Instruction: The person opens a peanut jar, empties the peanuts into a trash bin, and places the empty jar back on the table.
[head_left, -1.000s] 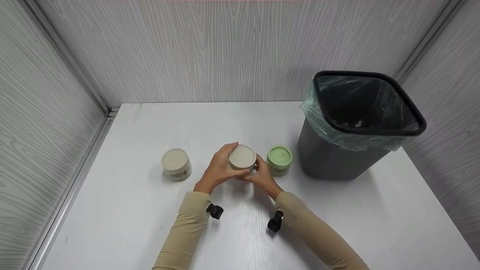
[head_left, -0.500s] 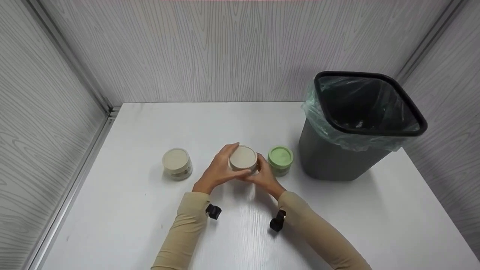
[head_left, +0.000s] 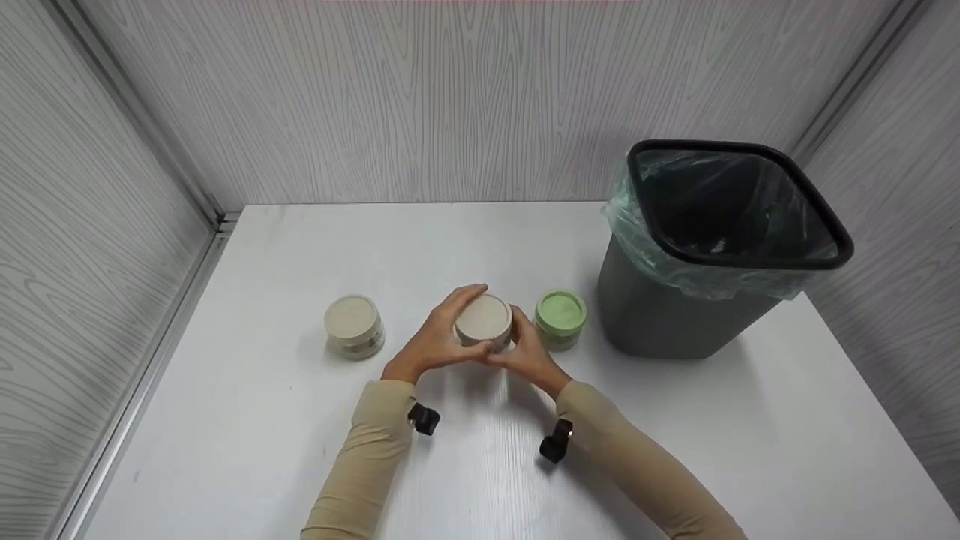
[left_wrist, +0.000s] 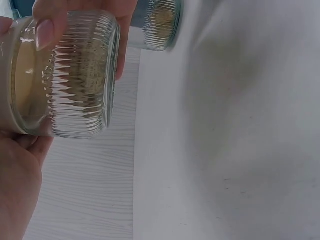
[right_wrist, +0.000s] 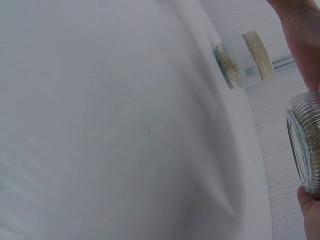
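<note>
You hold a small ribbed glass jar [head_left: 484, 324] with a cream lid between both hands, lifted just clear of the tabletop [head_left: 480, 465]. No label, brand or writing can be read on the jar, its lid, or anything else in view. In the left wrist view the jar [left_wrist: 65, 75] shows clear ridged walls and a tan, grainy filling inside.

Your left hand [head_left: 435, 341] wraps the jar from its left side, with fingers curled over the far edge of the lid and the thumb on the near side. Your right hand [head_left: 529, 352] closes on the jar from the right and below, its fingers curled against the glass body. The jar sits directly between the two hands, with both in firm contact. In the right wrist view only the jar's ribbed edge [right_wrist: 305, 145] shows, at the right border.

Just beyond your right hand stands a second jar with a green lid [head_left: 560, 319], close to the fingers but not touching them. Well apart from your left hand, on its outer side, stands a third jar with a cream lid [head_left: 352, 325], upright on the tabletop. The right wrist view shows it [right_wrist: 245, 59] with clear glass walls.

Farther past the green-lidded jar, to the right of your right hand, stands a dark grey bin [head_left: 675, 315] lined with a pale green bag. Both your arms wear tan sleeves [head_left: 367, 457], each with a small black camera mount at the wrist. Pale wood-grain walls [head_left: 450, 97] enclose the white tabletop on three sides.
</note>
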